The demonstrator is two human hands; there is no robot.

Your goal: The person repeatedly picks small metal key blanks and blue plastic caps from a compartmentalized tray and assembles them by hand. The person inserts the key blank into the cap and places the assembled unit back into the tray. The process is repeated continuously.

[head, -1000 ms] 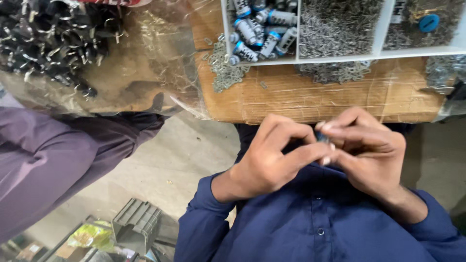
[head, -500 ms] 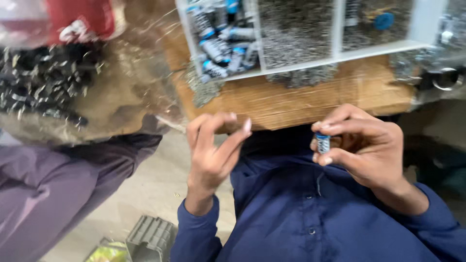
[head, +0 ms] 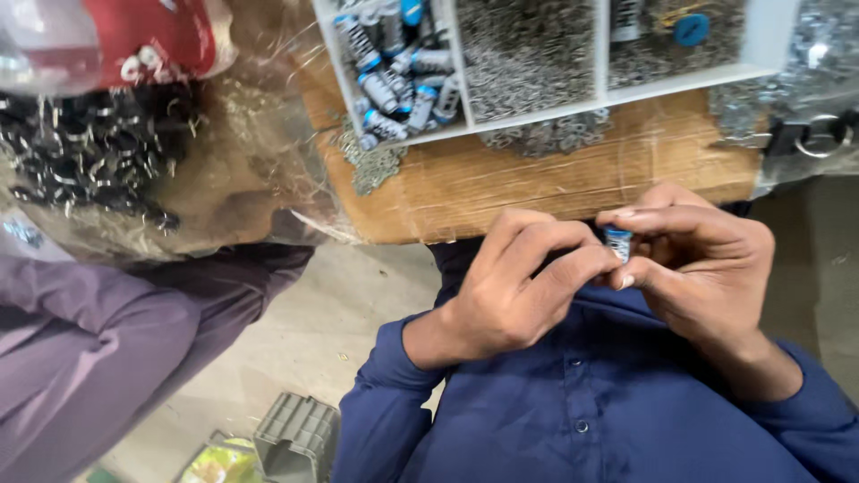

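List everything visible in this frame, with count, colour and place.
small cylindrical part: one, blue and silver, pinched between both hands' fingertips
divided tray: one, white, on the wooden board
cylindrical parts: many, blue and silver, left tray compartment
small metal pieces: heap, grey, middle compartment
wooden board: one, brown, under clear plastic
black parts: heap, left of board
other person's leg: purple cloth, lower left
grey crate: one, on the floor
left hand: touching the part
right hand: holding the part

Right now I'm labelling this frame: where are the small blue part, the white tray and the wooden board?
Blue part [head: 617,242], head view, its side between fingers.
White tray [head: 626,91], head view, front rim.
Wooden board [head: 537,192], head view, bare top.
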